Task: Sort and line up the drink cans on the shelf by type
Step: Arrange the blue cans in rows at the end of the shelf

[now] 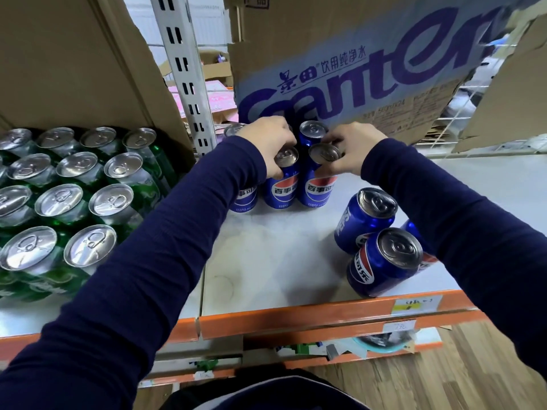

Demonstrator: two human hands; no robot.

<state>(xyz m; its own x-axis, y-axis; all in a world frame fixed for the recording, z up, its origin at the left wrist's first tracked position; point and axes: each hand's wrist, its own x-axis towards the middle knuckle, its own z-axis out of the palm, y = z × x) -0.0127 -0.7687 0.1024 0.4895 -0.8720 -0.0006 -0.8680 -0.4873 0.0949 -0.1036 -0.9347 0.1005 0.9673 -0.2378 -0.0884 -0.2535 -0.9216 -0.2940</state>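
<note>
Several blue Pepsi cans stand upright at the back of the white shelf (266,261). My left hand (268,143) grips the top of one blue can (281,184). My right hand (352,152) grips the top of the blue can (318,187) beside it. Another blue can (312,133) stands just behind these, and one more (245,199) shows under my left sleeve. At the front right, loose blue cans (384,261) stand close together, with one (365,217) behind the front one. Green cans (68,199) stand in rows on the left.
A Ganten water carton (340,69) hangs over the back of the shelf. A brown carton (68,54) sits above the green cans. A white slotted upright (186,75) divides the two bays. The orange shelf edge (296,318) carries price labels.
</note>
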